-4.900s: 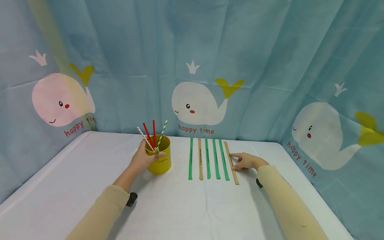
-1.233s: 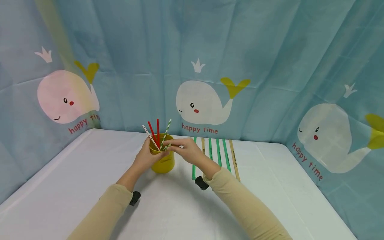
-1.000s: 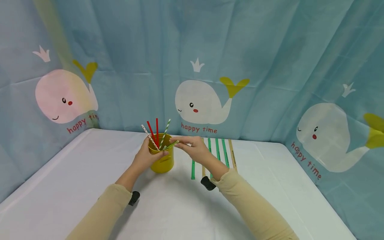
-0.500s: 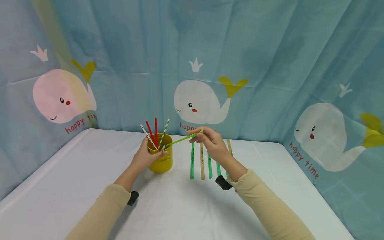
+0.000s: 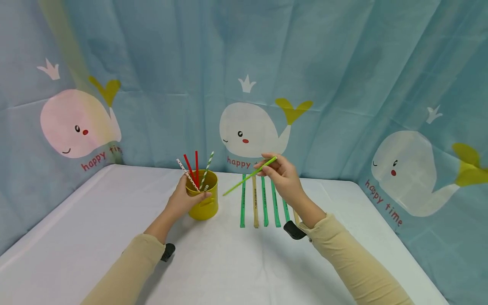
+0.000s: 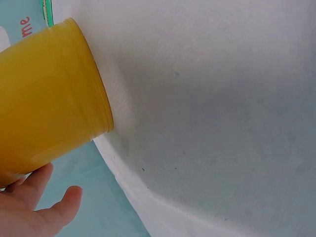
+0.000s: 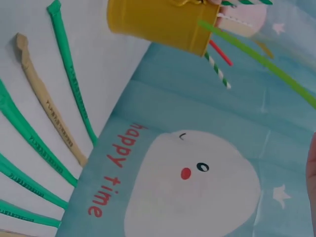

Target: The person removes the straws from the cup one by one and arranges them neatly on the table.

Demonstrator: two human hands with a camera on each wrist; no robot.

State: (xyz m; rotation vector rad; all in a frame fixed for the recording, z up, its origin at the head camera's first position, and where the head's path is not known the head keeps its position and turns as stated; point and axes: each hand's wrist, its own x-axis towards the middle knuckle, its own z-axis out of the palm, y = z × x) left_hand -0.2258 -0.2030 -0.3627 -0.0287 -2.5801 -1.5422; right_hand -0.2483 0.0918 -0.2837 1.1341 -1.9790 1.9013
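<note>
My left hand (image 5: pixel 180 200) grips the rim of a yellow bucket (image 5: pixel 203 210), thumb in front. Red straws (image 5: pixel 196 163), a dotted white straw (image 5: pixel 184 168) and a green-and-white striped straw (image 5: pixel 207 168) lean out of it. Another straw's end (image 5: pixel 206 187) shows just inside the rim. Right of the bucket, my right hand (image 5: pixel 285 180) pinches a bright green straw (image 5: pixel 244 181) near its upper end, and its lower tip slants down to the left, clear of the bucket. The right wrist view has the green straw (image 7: pixel 266 61) crossing in front of the bucket (image 7: pixel 158 22).
Several long thin wrapped sticks with dark print, green (image 5: pixel 242 203) and tan (image 5: pixel 255 203), lie side by side on the white table (image 5: pixel 217 262). My right forearm covers parts of the rightmost ones. A blue whale-print curtain (image 5: pixel 160 123) hangs behind the table.
My right hand, earlier touching the rightmost tan stick, went to the bucket and drew out the green straw, carrying it up and right. My left hand stays on the bucket.
</note>
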